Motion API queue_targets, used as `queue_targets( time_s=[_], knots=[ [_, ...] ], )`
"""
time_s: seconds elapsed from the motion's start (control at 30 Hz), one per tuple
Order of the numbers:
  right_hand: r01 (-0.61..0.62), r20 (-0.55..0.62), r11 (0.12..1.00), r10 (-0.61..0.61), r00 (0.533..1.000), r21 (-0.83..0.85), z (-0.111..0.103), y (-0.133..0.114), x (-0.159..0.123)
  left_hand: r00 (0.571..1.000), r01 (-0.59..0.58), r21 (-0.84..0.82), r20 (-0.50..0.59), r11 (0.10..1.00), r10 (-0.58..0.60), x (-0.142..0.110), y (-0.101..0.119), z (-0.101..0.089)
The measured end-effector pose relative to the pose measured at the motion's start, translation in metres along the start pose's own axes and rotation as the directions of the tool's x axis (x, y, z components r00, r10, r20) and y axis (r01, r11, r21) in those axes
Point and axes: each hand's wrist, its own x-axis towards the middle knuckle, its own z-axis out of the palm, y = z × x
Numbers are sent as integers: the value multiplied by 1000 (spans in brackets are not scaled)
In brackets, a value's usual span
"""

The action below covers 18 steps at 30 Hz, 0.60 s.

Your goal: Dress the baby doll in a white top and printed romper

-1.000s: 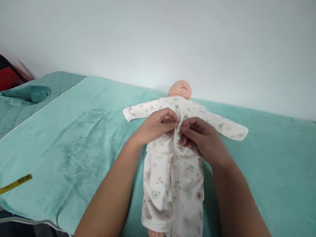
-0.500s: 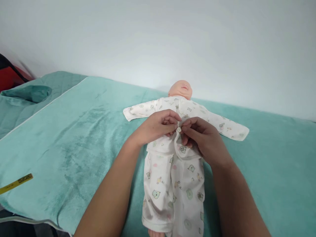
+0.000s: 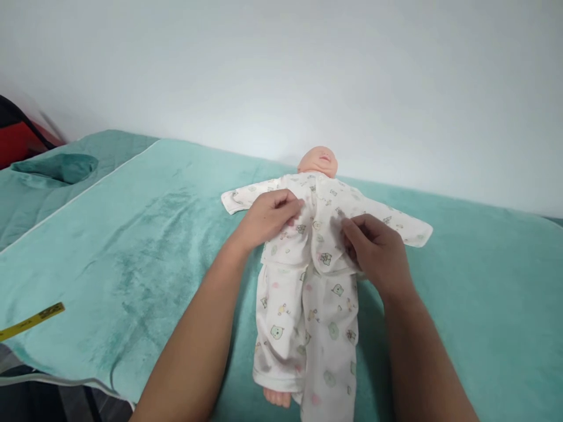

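A doll [image 3: 317, 162] lies on its back in a white long-sleeved shirt [image 3: 323, 252] and white trousers [image 3: 284, 316], both printed with small animals. The shirt's two front edges meet along the chest. Over the left side of the chest, my left hand [image 3: 273, 215] hovers or rests lightly, fingers curled and thumb against the index finger. On the other side of the front edge is my right hand [image 3: 376, 249], fingers also closed, tips close to the cloth. The shirt lies flat beneath both hands, and I see no cloth pulled up between the fingers. The buttons are hard to make out.
A teal plush cover [image 3: 145, 281] spreads under the doll, up to a white wall [image 3: 281, 70]. A yellow strip [image 3: 33, 322] lies at the left edge. Farther back on the left are a folded teal quilted piece [image 3: 57, 169] and a red and black object [image 3: 20, 140].
Both hands have come off the shirt's button and moved apart, left hand leftward and right hand rightward. The shirt front, lifted at the button before, now lies flat.
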Motion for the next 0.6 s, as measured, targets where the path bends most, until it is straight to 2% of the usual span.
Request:
queue_targets(
  time_s=[0.13,0.23,0.3,0.4,0.5,0.6],
  knots=[
    [56,64,996,-51,997,-75,2,12,-19,964,-21,193,-258,981,71,5,-17,8],
    [116,101,988,-105,989,-103,1,22,-41,941,10,287,-326,958,88,-9,-31,15],
    [157,81,983,-149,985,-100,-1,34,-55,937,29,315,-339,949,85,-30,-41,17],
    [257,-44,956,-265,963,-143,-7,56,-69,951,36,369,-299,929,82,-68,-53,17],
    [249,-146,927,-298,943,-281,-9,69,-69,967,-1,425,-230,905,109,-97,-60,18],
    [201,-71,908,-243,968,-368,-7,66,-66,967,7,484,-226,875,117,-108,-62,19]
  ],
)
